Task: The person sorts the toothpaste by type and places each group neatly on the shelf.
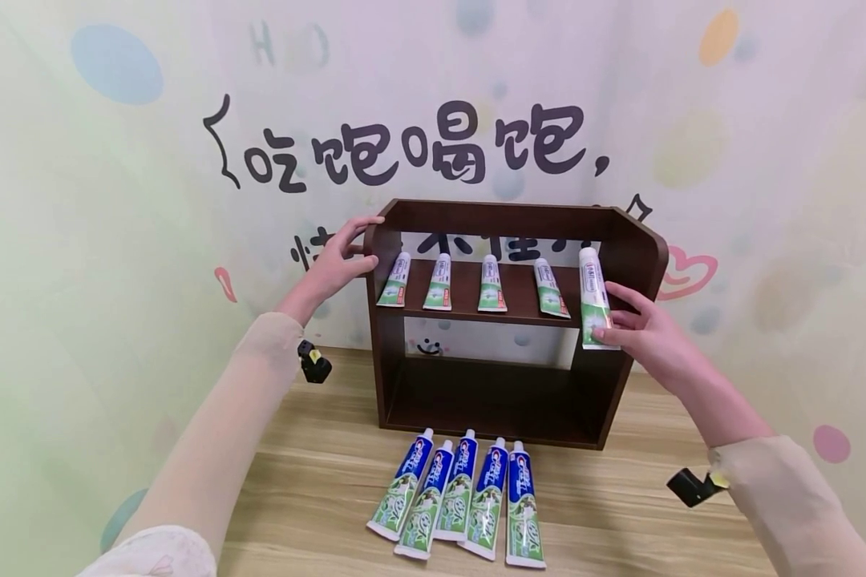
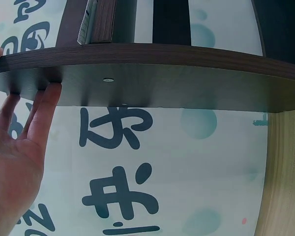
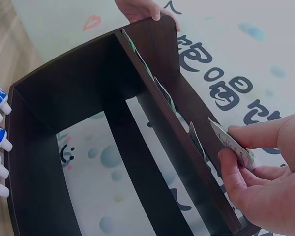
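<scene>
My right hand [image 1: 649,332] pinches a white-and-green toothpaste tube [image 1: 593,300] between thumb and fingers, cap up, at the right end of the upper shelf; in the right wrist view the tube [image 3: 231,142] shows edge-on. My left hand [image 1: 335,264] grips the left side panel of the dark brown shelf rack [image 1: 645,256], thumb at its front edge, other fingertips against its outer face in the left wrist view. Several similar tubes [image 1: 491,284] stand in a spaced row on the upper shelf, leaning back.
Several blue-and-green toothpaste tubes [image 1: 476,497] lie on the wooden table [image 1: 296,489] before the rack, caps towards it. The lower compartment [image 1: 491,393] has an open back. Behind stands a pale wall [image 1: 188,200] with black lettering and coloured spots.
</scene>
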A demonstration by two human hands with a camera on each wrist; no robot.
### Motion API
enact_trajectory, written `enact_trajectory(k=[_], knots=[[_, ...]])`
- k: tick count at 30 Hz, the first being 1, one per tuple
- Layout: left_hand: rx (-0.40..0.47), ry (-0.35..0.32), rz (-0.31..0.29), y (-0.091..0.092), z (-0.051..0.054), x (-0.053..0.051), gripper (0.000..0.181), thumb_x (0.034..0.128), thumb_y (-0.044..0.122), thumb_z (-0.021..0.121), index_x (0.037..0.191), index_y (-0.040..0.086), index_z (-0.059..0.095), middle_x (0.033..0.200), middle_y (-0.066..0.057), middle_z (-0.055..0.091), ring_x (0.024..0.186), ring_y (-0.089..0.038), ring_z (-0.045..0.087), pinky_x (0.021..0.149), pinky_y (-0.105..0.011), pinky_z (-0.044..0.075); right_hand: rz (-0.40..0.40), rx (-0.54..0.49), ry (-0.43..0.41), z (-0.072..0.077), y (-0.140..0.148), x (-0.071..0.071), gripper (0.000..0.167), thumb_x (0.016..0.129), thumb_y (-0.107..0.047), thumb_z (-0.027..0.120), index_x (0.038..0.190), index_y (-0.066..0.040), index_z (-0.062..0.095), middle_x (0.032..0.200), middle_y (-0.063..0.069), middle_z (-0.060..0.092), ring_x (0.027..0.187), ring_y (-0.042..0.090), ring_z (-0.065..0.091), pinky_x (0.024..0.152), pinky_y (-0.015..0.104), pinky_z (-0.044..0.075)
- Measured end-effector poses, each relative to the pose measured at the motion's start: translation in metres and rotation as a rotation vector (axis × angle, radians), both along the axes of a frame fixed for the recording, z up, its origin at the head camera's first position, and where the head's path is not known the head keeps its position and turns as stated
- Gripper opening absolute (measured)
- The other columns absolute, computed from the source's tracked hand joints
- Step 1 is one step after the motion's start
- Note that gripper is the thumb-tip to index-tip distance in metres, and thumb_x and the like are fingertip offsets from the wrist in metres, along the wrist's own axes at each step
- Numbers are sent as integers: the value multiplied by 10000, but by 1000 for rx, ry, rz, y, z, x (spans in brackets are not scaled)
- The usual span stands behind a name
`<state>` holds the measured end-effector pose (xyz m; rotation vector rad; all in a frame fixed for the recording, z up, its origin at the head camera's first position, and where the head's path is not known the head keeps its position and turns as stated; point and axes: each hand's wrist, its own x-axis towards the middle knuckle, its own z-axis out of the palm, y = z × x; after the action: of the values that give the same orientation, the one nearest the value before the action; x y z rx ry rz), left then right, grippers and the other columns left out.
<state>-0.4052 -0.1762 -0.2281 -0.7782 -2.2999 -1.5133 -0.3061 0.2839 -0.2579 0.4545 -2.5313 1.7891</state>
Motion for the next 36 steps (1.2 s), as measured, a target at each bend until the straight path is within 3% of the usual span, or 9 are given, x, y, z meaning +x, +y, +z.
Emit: enact_trajectory(k=[5, 10, 13, 17, 22, 28, 32, 36], knots=[[1, -21, -8, 3, 6, 12, 594, 930, 45, 557, 1488, 127, 372, 1614, -94, 303, 1216, -399, 483, 928, -466, 509, -35, 60, 18, 2, 1, -7, 863, 931, -141, 660, 1594, -127, 106, 1131, -99, 571, 938, -28, 614, 832, 138, 522], [-9, -39, -6, 6, 13, 25, 591, 929, 50, 552, 1488, 136, 378, 1619, -107, 290, 1226, -397, 486, 945, -465, 509, -115, 172, 35, 4, -1, -9, 867, 929, -203, 669, 1597, -142, 119, 1300, 157, 544, 891, -46, 596, 801, 115, 505], [-11, -41, -4, 7, 14, 27, 590, 929, 52, 555, 1486, 147, 385, 1619, -104, 290, 1228, -394, 489, 951, -471, 506, -156, 220, 50, 5, -2, -6, 857, 927, -221, 670, 1595, -134, 141, 1357, 280, 517, 859, -52, 588, 779, 108, 499], [-4, -42, -8, 8, 14, 27, 594, 926, 48, 558, 1486, 151, 388, 1617, -100, 294, 1227, -393, 488, 952, -479, 506, -210, 259, 102, 4, -2, -3, 824, 912, -205, 685, 1574, -76, 213, 1309, 329, 565, 801, -72, 595, 741, 114, 504], [-5, -34, -13, 7, 13, 26, 601, 924, 42, 556, 1491, 143, 381, 1617, -109, 293, 1227, -400, 485, 949, -484, 505, -251, 265, 139, 2, 0, -2, 793, 900, -198, 701, 1545, -24, 274, 1120, 193, 700, 743, -84, 617, 713, 147, 519], [-4, -34, -11, 7, 13, 26, 596, 924, 42, 559, 1487, 134, 385, 1617, -104, 298, 1211, -396, 493, 937, -473, 503, -247, 106, 96, -3, 1, -1, 705, 922, -135, 670, 1506, 47, 319, 832, -145, 637, 718, -57, 629, 704, 195, 577], [-4, -35, -7, 7, 13, 26, 599, 920, 39, 552, 1486, 131, 382, 1617, -106, 301, 1202, -394, 498, 920, -438, 507, -258, 37, 78, -6, -1, 0, 655, 930, -117, 658, 1483, 66, 357, 774, -160, 604, 684, -19, 643, 683, 220, 587], [-4, -32, -9, 7, 14, 27, 600, 920, 40, 546, 1489, 120, 374, 1617, -114, 297, 1199, -390, 498, 903, -397, 512, -266, -67, 47, -12, -2, 3, 623, 931, -123, 658, 1466, 57, 393, 864, -60, 595, 715, 22, 654, 684, 238, 591]])
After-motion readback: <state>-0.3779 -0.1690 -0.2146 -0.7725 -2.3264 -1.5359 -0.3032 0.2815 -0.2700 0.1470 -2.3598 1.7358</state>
